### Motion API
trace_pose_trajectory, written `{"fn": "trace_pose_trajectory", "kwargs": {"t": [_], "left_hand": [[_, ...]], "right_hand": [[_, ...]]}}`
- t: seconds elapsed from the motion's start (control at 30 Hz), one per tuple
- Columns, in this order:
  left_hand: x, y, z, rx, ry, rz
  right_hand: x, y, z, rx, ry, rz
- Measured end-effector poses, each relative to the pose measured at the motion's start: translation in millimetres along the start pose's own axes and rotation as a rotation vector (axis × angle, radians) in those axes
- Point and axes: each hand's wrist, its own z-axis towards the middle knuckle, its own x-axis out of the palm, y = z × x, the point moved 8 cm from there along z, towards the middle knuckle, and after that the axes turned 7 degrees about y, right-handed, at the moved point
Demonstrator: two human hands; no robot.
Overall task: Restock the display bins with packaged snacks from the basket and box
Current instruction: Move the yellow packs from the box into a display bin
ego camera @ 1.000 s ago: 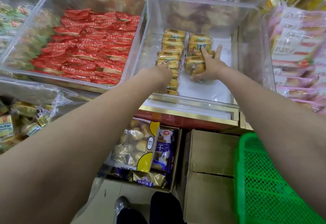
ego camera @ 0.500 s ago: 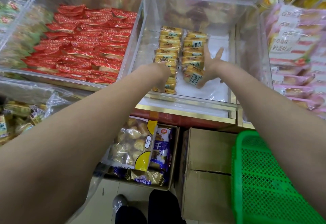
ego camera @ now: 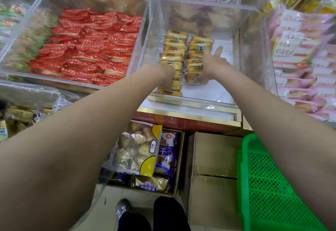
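A clear display bin (ego camera: 200, 100) in the middle holds two rows of yellow snack packets standing on edge. My left hand (ego camera: 168, 73) rests on the near part of the left row (ego camera: 174, 46); its fingers are hidden behind the wrist. My right hand (ego camera: 211, 61) lies on the right row (ego camera: 195, 62) with straight fingers pointing away, pressing the packets together. The front packet of that row (ego camera: 191, 80) leans against the palm. The right part of the bin floor is bare white. A green mesh basket (ego camera: 263, 185) stands low on the right.
The bin of red packets (ego camera: 87, 49) sits to the left, and pink wrapped cakes (ego camera: 300, 54) are stacked on the right. Below the shelf edge, an open carton holds large snack bags (ego camera: 141, 150), beside a closed cardboard box (ego camera: 212, 158). My feet show at the bottom.
My right hand set the tilted front packet upright against the right row and pushed the row together. My left hand stayed on the left row.
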Motion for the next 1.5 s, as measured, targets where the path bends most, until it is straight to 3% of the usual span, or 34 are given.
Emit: {"fn": "trace_pose_trajectory", "kwargs": {"t": [0.1, 0.27, 0.4, 0.57, 0.67, 0.77, 0.93, 1.0, 1.13, 1.3, 1.5], "left_hand": [[-26, 7, -33, 0.084, -0.338, -0.21], [-36, 65, -151, 0.231, -1.038, -0.55], [19, 157, -226, 0.018, -1.177, -0.588], [125, 286, -268, -0.3, -0.977, -0.631], [194, 339, -261, -0.338, -0.598, -0.633], [268, 366, -247, -0.298, -0.165, -0.548], [333, 395, -234, -0.244, 0.134, -0.441], [346, 399, -225, -0.234, 0.174, -0.454], [352, 404, -207, -0.18, 0.07, -0.462], [358, 397, -200, -0.167, 0.099, -0.378], [376, 430, -211, -0.198, 0.208, -0.776]], "right_hand": [[-31, 34, -30, -0.209, -0.138, 0.068], [-56, 136, -113, -0.568, -0.264, 0.135], [-32, 236, -172, -0.765, -0.19, 0.177], [38, 367, -215, -0.983, 0.03, 0.114], [109, 425, -200, -0.9, 0.249, -0.079], [171, 467, -178, -0.809, 0.368, -0.212], [255, 496, -144, -0.608, 0.51, -0.22], [281, 502, -136, -0.586, 0.565, -0.158], [326, 512, -135, -0.534, 0.72, -0.028], [348, 520, -142, -0.43, 0.629, -0.251], [316, 531, -164, -0.666, 0.615, -0.272]]}}
